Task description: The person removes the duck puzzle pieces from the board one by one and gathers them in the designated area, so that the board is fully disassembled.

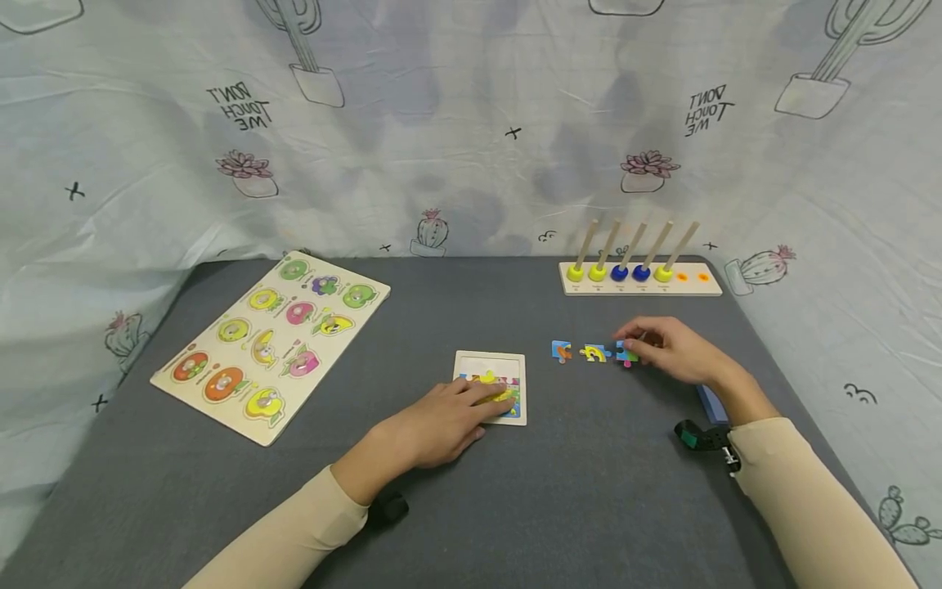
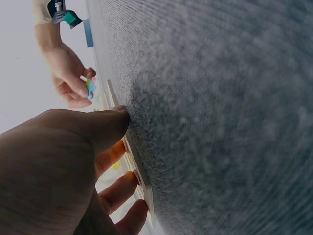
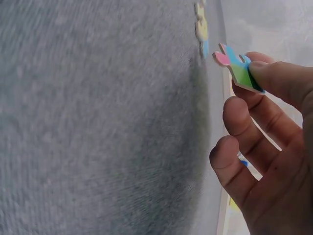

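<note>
My left hand [image 1: 449, 415] lies across a small wooden puzzle tray [image 1: 489, 356], its fingers stretched over the colourful pieces set inside. In the left wrist view, the thumb [image 2: 110, 125] touches the tray's edge while the other fingers rest on top. Between thumb and fingertips my right hand [image 1: 673, 350] pinches a blue, green and pink jigsaw piece [image 3: 240, 71], lifted off the cloth in the right wrist view. To its left on the table lie a jigsaw piece with a yellow arc [image 1: 594, 353] and a blue-and-brown jigsaw piece [image 1: 562, 351]. My left hand covers part of the tray.
A large fruit puzzle board [image 1: 246, 327] lies at the left of the grey table. At the back right stands a peg board [image 1: 640, 286] with yellow and blue rings. A blue object [image 1: 712, 405] is partly hidden by the right wrist.
</note>
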`<action>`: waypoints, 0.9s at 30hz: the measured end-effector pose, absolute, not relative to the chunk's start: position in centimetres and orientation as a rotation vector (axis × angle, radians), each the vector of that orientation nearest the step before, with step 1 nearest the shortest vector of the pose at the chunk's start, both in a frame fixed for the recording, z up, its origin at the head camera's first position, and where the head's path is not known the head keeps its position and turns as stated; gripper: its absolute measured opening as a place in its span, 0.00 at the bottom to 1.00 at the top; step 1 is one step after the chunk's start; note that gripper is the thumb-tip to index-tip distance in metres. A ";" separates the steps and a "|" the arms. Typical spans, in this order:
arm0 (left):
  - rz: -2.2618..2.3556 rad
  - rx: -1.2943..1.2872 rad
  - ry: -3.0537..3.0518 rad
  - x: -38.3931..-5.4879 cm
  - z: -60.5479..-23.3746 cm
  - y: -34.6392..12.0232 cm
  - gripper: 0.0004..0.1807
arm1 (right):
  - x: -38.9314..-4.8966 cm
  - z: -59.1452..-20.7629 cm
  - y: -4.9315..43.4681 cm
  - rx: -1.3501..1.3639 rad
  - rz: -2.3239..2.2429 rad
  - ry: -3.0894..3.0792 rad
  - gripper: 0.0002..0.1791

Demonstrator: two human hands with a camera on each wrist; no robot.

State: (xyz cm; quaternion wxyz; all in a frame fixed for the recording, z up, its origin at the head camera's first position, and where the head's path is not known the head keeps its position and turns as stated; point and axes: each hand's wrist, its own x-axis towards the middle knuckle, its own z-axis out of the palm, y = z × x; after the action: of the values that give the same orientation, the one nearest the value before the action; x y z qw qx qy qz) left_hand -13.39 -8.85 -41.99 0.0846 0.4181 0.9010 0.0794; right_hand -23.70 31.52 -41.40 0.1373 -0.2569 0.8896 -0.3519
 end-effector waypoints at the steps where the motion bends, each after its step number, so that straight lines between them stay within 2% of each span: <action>1: 0.232 1.251 2.687 -13.4 -42.0 -8.8 0.28 | -23.7 -41.4 31.6 -0.742 -1.015 2.576 0.12; 27: 0.120 1.142 2.741 -12.3 -42.2 -8.2 0.28 | -23.7 -42.4 31.7 -0.700 -0.843 2.714 0.10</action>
State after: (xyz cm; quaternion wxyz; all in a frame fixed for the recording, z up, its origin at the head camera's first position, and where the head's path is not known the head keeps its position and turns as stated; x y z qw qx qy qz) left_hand -12.29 -8.20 -42.18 0.0848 0.3830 0.9190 0.0404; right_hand -23.69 31.73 -42.45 0.1072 -0.2378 0.9220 -0.2863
